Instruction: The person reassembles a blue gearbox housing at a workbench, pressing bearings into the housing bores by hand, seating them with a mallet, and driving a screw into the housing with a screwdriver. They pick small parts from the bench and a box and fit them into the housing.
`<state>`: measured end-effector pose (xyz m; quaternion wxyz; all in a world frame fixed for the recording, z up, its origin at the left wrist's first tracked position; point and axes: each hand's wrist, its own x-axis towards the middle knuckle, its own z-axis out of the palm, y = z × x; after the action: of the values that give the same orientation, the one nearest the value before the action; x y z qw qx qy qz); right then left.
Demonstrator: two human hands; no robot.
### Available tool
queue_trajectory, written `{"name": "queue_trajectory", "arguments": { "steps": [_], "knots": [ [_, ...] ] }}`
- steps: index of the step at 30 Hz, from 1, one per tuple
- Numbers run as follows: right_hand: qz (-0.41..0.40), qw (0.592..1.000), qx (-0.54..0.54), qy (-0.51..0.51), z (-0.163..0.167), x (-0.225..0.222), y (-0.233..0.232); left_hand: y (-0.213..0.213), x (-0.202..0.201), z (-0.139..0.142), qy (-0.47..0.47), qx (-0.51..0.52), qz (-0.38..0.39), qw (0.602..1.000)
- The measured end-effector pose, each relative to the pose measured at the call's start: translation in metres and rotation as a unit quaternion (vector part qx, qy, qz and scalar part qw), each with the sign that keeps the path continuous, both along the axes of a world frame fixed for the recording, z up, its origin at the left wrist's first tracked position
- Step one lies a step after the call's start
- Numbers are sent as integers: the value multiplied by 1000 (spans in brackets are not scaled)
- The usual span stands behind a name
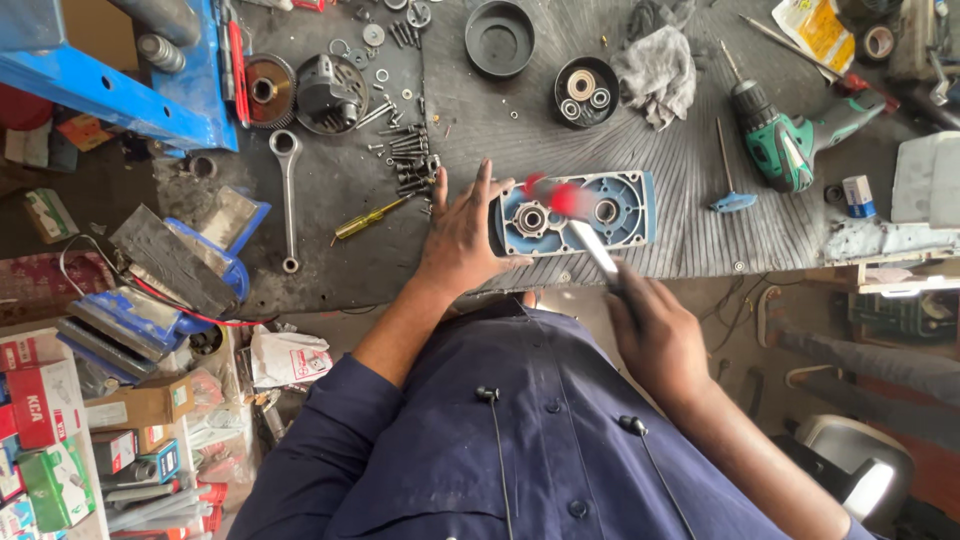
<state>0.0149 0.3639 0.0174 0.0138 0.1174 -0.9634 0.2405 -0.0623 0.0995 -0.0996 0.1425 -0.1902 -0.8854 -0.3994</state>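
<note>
Single head-worn camera, looking steeply down over the wearer's chest onto the tabletop [330, 190]. Range is close, within arm's reach. The floor shows along the lower edges of the frame.

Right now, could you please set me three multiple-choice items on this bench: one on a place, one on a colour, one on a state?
1. Where does the drill lie?
A. right of the housing
B. left of the wrench
C. on the person's lap

2. What colour is the housing?
A. yellow
B. blue
C. white

3. What is the left hand doing?
A. gripping the drill
B. lifted clear of the bench
C. pressed flat against the housing's end

Answers: 1 A, it lies at the bench's right, beyond the housing. 2 B, its rim and face show blue. 3 C, the fingers are spread against the housing's left end while the right hand holds a blurred red-tipped tool over it.
</note>
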Motion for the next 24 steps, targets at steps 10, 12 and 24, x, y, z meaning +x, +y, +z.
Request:
{"name": "queue_trajectory", "arguments": {
  "steps": [10, 12, 24],
  "knots": [
    [3, 988, 126, -92, -5, -8, -3, 1, 1, 0, -15, -6, 8, 1000],
    [8, 999, 19, 31, 2, -3, 4, 1, 0, 2, -6, -6, 4, 1000],
    [9, 998, -27, 60, -8, -2, 17, 1, 0, 2, 1, -10, 6, 1000]
  ]
}}
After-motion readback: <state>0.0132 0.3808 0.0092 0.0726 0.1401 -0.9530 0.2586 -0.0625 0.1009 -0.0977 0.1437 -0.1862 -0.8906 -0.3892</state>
